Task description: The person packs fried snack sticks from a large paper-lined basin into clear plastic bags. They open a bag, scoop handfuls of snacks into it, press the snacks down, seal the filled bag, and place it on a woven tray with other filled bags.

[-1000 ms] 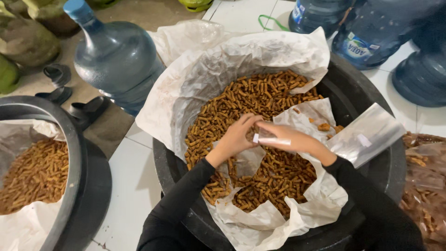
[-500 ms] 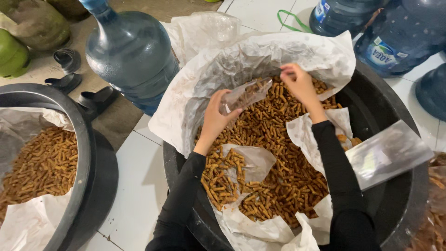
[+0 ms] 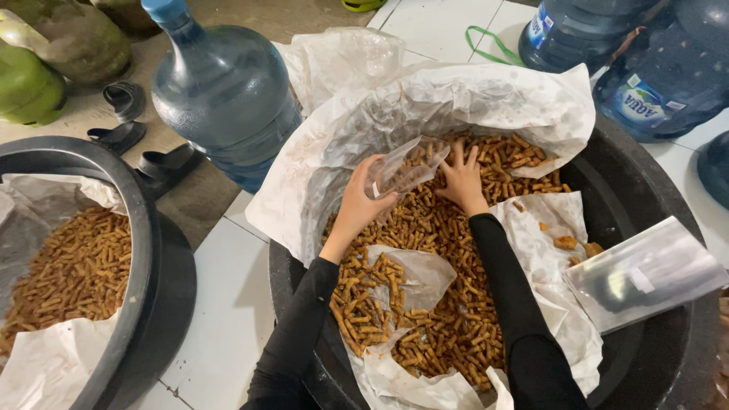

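Bagging golden-brown fried snack sticks (image 3: 425, 304) from a big black round tub (image 3: 653, 357) lined with white paper (image 3: 486, 99).

My left hand (image 3: 363, 199) grips a small clear plastic bag (image 3: 405, 167), mouth tilted over the heap; my right hand (image 3: 460, 176) lies spread on the sticks just beyond. I judge a hurried scoop could miss the narrow mouth or crush pieces.
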